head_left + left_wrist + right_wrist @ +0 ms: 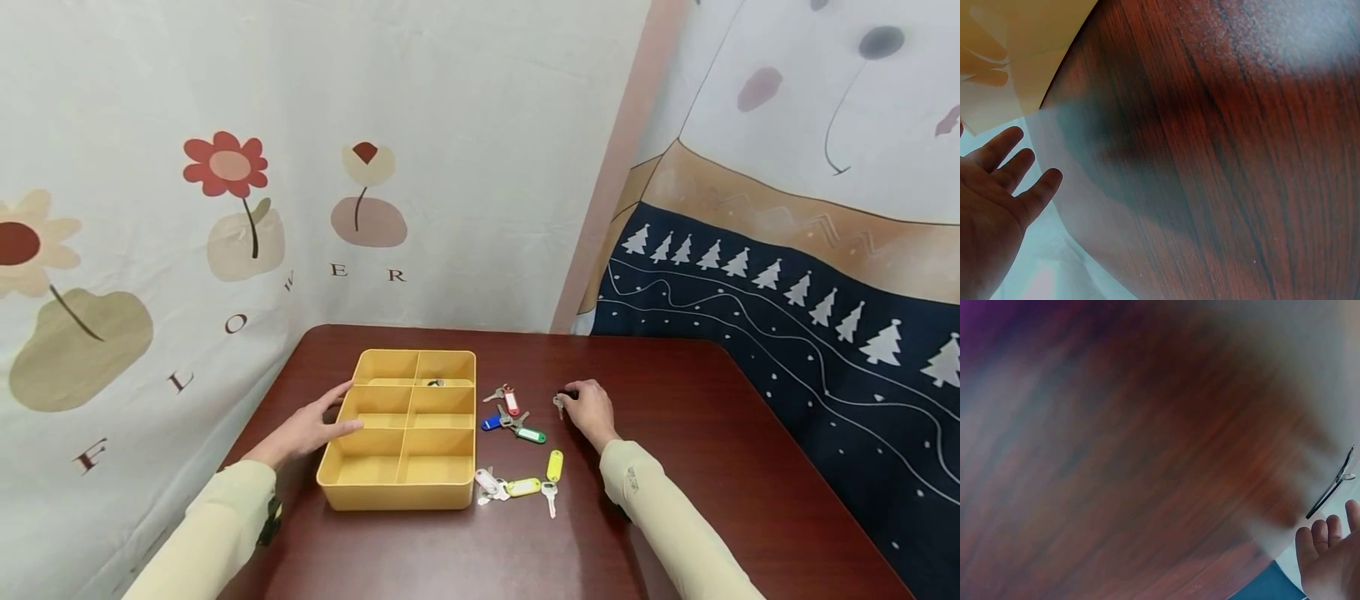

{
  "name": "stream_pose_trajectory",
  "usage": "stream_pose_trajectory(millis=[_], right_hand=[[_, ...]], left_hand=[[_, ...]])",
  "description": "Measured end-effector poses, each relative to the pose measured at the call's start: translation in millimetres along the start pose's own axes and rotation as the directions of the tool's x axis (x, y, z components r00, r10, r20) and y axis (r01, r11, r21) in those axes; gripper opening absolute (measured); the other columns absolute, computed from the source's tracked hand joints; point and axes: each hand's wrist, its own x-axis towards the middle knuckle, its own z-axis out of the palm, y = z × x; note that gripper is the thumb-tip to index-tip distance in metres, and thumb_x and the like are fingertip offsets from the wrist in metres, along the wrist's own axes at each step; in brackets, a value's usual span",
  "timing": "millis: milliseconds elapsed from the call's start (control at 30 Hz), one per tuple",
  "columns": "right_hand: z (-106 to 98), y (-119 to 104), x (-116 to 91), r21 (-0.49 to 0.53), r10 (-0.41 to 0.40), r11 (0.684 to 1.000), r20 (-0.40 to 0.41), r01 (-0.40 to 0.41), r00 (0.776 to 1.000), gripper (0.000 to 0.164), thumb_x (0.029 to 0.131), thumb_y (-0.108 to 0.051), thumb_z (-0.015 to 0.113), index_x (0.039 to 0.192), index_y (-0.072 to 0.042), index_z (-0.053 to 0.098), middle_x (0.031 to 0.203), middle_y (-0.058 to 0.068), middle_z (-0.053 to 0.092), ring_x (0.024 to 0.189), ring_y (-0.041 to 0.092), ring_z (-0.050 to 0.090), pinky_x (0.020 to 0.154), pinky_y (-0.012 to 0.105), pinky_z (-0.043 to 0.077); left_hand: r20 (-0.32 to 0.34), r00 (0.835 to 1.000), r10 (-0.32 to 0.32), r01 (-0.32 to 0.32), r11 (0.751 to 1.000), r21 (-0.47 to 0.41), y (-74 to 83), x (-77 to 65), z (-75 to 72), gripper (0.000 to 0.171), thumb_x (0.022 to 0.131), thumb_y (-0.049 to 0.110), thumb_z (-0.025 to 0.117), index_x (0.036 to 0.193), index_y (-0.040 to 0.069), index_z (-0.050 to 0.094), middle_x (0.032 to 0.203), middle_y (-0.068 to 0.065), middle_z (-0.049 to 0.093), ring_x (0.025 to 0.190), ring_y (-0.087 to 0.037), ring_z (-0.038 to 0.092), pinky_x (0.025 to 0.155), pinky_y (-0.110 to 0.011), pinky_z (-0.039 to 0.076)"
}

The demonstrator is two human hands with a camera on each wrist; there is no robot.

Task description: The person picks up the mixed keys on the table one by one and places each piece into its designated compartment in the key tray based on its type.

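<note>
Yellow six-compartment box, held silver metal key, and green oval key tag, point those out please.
Yellow six-compartment box (397,498): head view, front wall.
Held silver metal key (558,402): head view, its exposed metal.
Green oval key tag (531,435): head view, its label.

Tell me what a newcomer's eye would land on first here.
Likely the yellow six-compartment box on the dark red table, with the left hand at its left edge. Next, the brightly tagged keys scattered right of the box and, farther right, the right hand holding a key.
</note>
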Motion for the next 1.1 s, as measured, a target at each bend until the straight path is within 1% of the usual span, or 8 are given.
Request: stream_pose_trajectory(millis=[233, 367, 533, 667, 800, 900, 1100], right_hand=[[0.8, -3.0, -0.7, -0.011, 0.024, 1.0, 0.022, -0.024, 0.999, 0.03, 0.092, -0.022, 0.071, 0.113, 0.0, 0.072, 0.113, 0.018, 0.062, 0.104, 0.034, 0.058, 0.092, 0.05, 0.047], [0.1, -4.2, 0.7, -0.027, 0.032, 0.999, 0.017, -0.032, 0.999, 0.03, 0.091, -0.023, 0.072, 0.112, -0.001, 0.073, 0.113, 0.018, 0.063, 0.103, 0.033, 0.059, 0.09, 0.049, 0.048], [1.0, -3.7, 2.2, -0.066, 0.037, 0.997, 0.018, -0.036, 0.999, 0.029, 0.091, -0.023, 0.073, 0.111, -0.002, 0.074, 0.11, 0.017, 0.063, 0.1, 0.033, 0.059, 0.088, 0.049, 0.049], [2.2, -3.6, 2.6, -0.098, 0.027, 0.995, 0.022, -0.025, 0.999, 0.026, 0.091, -0.022, 0.073, 0.107, -0.002, 0.075, 0.104, 0.016, 0.063, 0.097, 0.031, 0.059, 0.086, 0.049, 0.05], [3.4, -2.5, 2.8, -0.131, 0.007, 0.991, 0.015, -0.005, 1.0, 0.018, 0.093, -0.019, 0.07, 0.1, -0.004, 0.077, 0.097, 0.013, 0.064, 0.092, 0.03, 0.058, 0.082, 0.048, 0.051], [3.9, -2.1, 2.7, -0.144, -0.006, 0.99, 0.006, 0.006, 1.0, 0.016, 0.095, -0.016, 0.066, 0.096, -0.005, 0.077, 0.093, 0.011, 0.064, 0.089, 0.029, 0.059, 0.08, 0.047, 0.051], [0.5, -3.8, 4.4, -0.116, -0.017, 0.993, 0.001, 0.017, 1.0, 0.018, 0.096, -0.014, 0.063, 0.099, -0.004, 0.077, 0.096, 0.013, 0.065, 0.091, 0.03, 0.061, 0.082, 0.049, 0.051]], left_hand=[[-0.007, 1.0, 0.0, 0.0, 1.0, 0.002, -0.6, 1.5, 1.5, 0.09, 0.092, 0.041, 0.071, 0.158, 0.006, 0.021, 0.146, -0.031, 0.041, 0.135, -0.049, 0.038, 0.105, -0.062, 0.033], [-0.008, 1.0, 0.001, -0.001, 1.0, 0.007, -0.4, 2.3, 0.8, 0.09, 0.092, 0.041, 0.071, 0.158, 0.007, 0.021, 0.146, -0.031, 0.041, 0.135, -0.048, 0.038, 0.105, -0.062, 0.033], [-0.007, 1.0, 0.004, -0.004, 1.0, -0.003, 0.7, 1.6, 0.5, 0.092, 0.091, 0.044, 0.071, 0.158, 0.007, 0.021, 0.146, -0.031, 0.04, 0.135, -0.048, 0.039, 0.105, -0.062, 0.034], [-0.002, 1.0, -0.002, 0.002, 1.0, -0.006, 0.8, 0.5, 1.6, 0.091, 0.091, 0.044, 0.071, 0.158, 0.006, 0.021, 0.147, -0.031, 0.04, 0.134, -0.048, 0.039, 0.104, -0.061, 0.035], [0.0, 1.0, -0.006, 0.006, 1.0, 0.001, 0.1, -0.1, 2.5, 0.09, 0.092, 0.043, 0.07, 0.158, 0.007, 0.021, 0.147, -0.031, 0.039, 0.134, -0.049, 0.039, 0.104, -0.061, 0.035], [-0.001, 1.0, -0.003, 0.003, 1.0, 0.001, -0.4, -0.5, 2.1, 0.091, 0.091, 0.043, 0.071, 0.158, 0.008, 0.021, 0.147, -0.032, 0.039, 0.133, -0.049, 0.04, 0.104, -0.062, 0.035], [-0.005, 1.0, 0.002, -0.002, 1.0, 0.0, -0.9, -1.7, -0.7, 0.092, 0.091, 0.044, 0.071, 0.158, 0.006, 0.02, 0.147, -0.031, 0.039, 0.133, -0.049, 0.041, 0.104, -0.061, 0.035]])
